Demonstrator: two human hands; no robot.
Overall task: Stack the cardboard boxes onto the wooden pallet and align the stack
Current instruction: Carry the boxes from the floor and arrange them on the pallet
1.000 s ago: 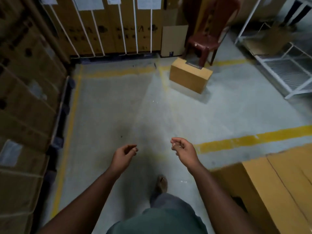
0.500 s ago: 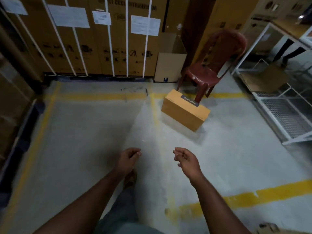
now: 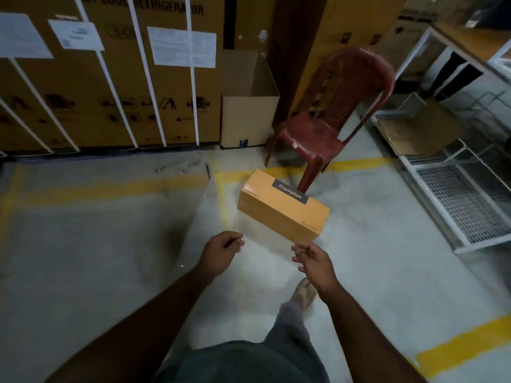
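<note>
Warehouse floor [image 3: 110,244]: you are approaching the cardboard box [image 3: 282,207].
Your left hand [image 3: 221,252] and right hand [image 3: 315,261] hang loosely curled, holding nothing; next, grasp its ends.

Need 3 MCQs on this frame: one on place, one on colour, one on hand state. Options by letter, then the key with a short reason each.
1. Where does the Crompton box sit?
A. on the floor just in front of the chair
B. on the chair seat
C. on the wire rack

2. What colour is the plastic chair?
A. blue
B. dark red
C. white

3. What are the hands doing?
A. both grip the box
B. the left lifts the box alone
C. both are empty and off the box

Answers:
1 A: the box rests on the concrete floor by the chair's front leg, across a yellow line.
2 B: seat and back are dark red.
3 C: the left hand and right hand hang loosely curled short of the box, holding nothing.
</note>
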